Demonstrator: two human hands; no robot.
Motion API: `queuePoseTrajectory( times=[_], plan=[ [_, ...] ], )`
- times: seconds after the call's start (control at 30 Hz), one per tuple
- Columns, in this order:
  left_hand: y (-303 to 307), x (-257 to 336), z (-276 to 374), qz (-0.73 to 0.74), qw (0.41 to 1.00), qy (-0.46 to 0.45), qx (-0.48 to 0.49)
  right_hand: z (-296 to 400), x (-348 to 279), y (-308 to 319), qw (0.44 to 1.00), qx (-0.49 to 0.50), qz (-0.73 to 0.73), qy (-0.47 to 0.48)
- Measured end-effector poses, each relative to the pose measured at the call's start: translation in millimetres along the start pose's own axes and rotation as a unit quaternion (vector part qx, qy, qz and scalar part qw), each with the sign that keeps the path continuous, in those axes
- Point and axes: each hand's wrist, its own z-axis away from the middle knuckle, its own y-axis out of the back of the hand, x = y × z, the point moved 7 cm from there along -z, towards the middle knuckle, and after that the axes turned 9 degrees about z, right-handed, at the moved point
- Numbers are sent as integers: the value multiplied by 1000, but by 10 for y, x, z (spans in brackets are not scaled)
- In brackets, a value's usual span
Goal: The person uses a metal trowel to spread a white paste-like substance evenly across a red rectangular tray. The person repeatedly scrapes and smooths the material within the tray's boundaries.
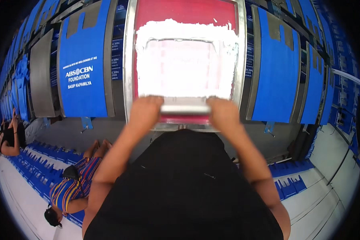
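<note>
Directly in front of me is a screen-printing frame (241, 60) with metal sides and red mesh (186, 9). Thick white ink (183, 31) covers much of the mesh, with a thinner, paler area in the middle. A squeegee (185, 108) lies across the near end of the screen, slightly blurred. My left hand (147, 111) grips its left end, and my right hand (225, 112) grips its right end. Whatever lies beneath the screen is hidden.
A blue fabric bag (81, 45) with white print lies on a board to the left. Another blue bag (276, 75), showing no print, lies on the right. A person in striped clothing (75, 183) is at lower left, another person (12, 135) farther left. Blue bags (289, 187) line the floor.
</note>
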Motion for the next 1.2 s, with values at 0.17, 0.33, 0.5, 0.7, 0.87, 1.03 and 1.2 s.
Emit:
queuePoseTrajectory(
  times=[0.17,0.33,0.5,0.7,0.87,1.03,1.2],
  plan=[
    [63,-213,-581,-36,998,53,6,-547,222,-88,998,19,39,-38],
    [925,-361,-1771,-89,994,17,54,-1767,683,712,990,78,116,8],
    [579,-164,-814,-58,992,96,-64,-800,266,374,995,-69,63,-47],
    [-10,9,-164,-15,999,15,38,-197,79,-109,999,37,30,-14],
    [658,-434,-1575,-99,994,46,28,-1519,531,497,993,39,109,-25],
    [1065,-532,-1879,-72,996,60,-4,-2022,649,879,994,-30,105,-2],
    [1679,107,-791,-68,922,-38,378,-2306,849,1350,997,1,72,22]
  ],
)
